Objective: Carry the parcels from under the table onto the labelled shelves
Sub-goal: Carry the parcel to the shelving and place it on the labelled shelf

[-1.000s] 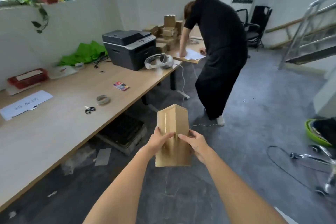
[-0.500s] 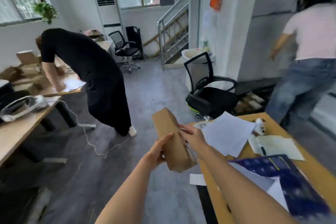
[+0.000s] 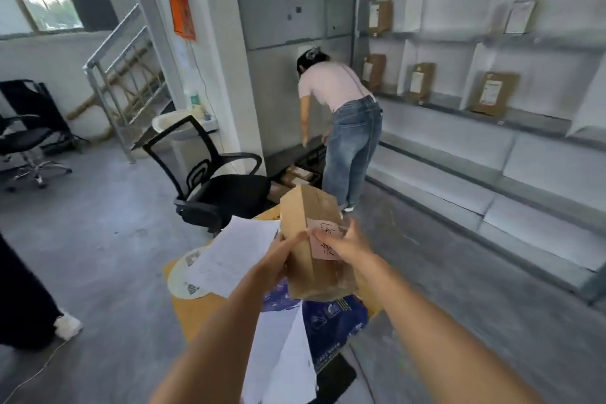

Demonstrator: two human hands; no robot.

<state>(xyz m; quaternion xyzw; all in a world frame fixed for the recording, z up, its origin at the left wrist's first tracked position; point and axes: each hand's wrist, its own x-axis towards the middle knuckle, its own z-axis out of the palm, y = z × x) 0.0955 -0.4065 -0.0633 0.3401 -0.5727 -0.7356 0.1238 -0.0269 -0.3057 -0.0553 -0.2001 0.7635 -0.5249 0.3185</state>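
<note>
The shelves (image 3: 492, 115) fill the right side of the frame, grey and divided by white panels into compartments; several brown parcels with white labels stand upright in them, one at the upper right (image 3: 521, 16) and others along the middle row (image 3: 493, 93). At the centre of the frame a person in a pink top and jeans (image 3: 344, 121) bends forward toward the wall, beside the near end of the shelves. A black office chair (image 3: 213, 187) stands at centre left, tilted, on the grey floor (image 3: 98, 239). A yellow tabletop (image 3: 193, 308) occupies the lower centre, covered with loose white papers (image 3: 236, 252) and a dark blue bag (image 3: 334, 315).

Above that tabletop, at the middle of the frame, both hands hold a brown cardboard parcel (image 3: 305, 216) on end, leaning away from the camera. A pinkish label (image 3: 323, 239) with dark handwriting is on its right face. The left hand (image 3: 278, 259) is curled against the parcel's left face, its thumb reaching across the front edge to the label's corner. The right hand (image 3: 347, 243) wraps the right face, fingers closed over the label and thumb meeting the left thumb. Both bare forearms stretch up from the bottom edge of the frame and converge on the parcel.
</note>
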